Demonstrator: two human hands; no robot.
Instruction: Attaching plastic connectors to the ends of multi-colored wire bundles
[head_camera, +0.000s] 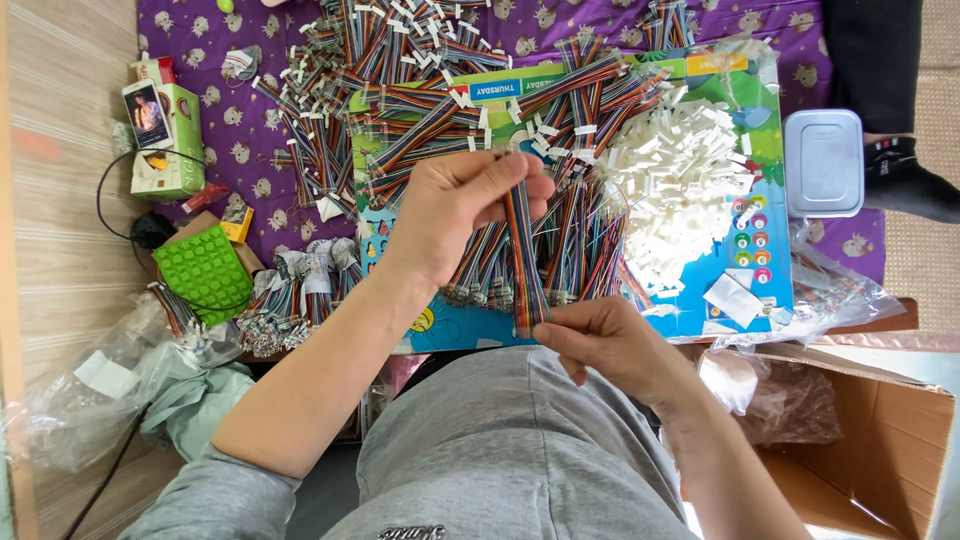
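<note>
Hands stretching one rainbow ribbon cable over the sorting board.

Far left: green cardboard carton (165, 140) with a picture panel on the purple patterned cloth (250, 120), bright green studded silicone mat (205, 270) below it, crumpled clear plastic bags (90, 390) on the floor. My left hand (455, 210) pinches the top of the flat rainbow-striped ribbon cable (522, 250), fingers pressed together; my right hand (600, 340) pinches its lower end, so it runs taut between them, above bundled cables on the colourful printed board (700, 300). Risk, as I judge it: pulling harder could tear wires from the end connector, or a slip drops it into the heap. Right: pile of white plastic connector housings (680, 170), grey lidded rectangular box (823, 163), open brown cardboard box (880, 420).
</note>
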